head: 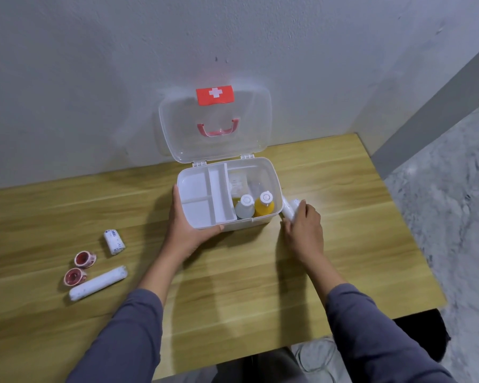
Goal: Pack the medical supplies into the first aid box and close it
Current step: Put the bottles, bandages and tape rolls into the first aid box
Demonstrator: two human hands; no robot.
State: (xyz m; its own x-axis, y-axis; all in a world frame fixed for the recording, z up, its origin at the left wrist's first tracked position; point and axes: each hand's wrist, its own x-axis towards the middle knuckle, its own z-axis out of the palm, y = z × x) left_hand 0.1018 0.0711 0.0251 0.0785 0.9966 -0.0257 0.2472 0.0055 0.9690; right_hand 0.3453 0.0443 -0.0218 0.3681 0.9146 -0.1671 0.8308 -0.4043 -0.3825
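The tabletop (343, 258) is light brown wood and sits against a white wall. An open first aid box (271, 172) rests on it near the wall. On the left side lie a short white bandage roll (114, 242), a long white bandage roll (98, 283), and two small red tape rolls (85, 259) (75, 276), all close together and well apart from the box.

blue-grey long sleeves (127, 335), bare hands (187, 225)

One head-worn camera looked forward and down, close over the table's (233, 286) near edge, facing the wall (94, 64).
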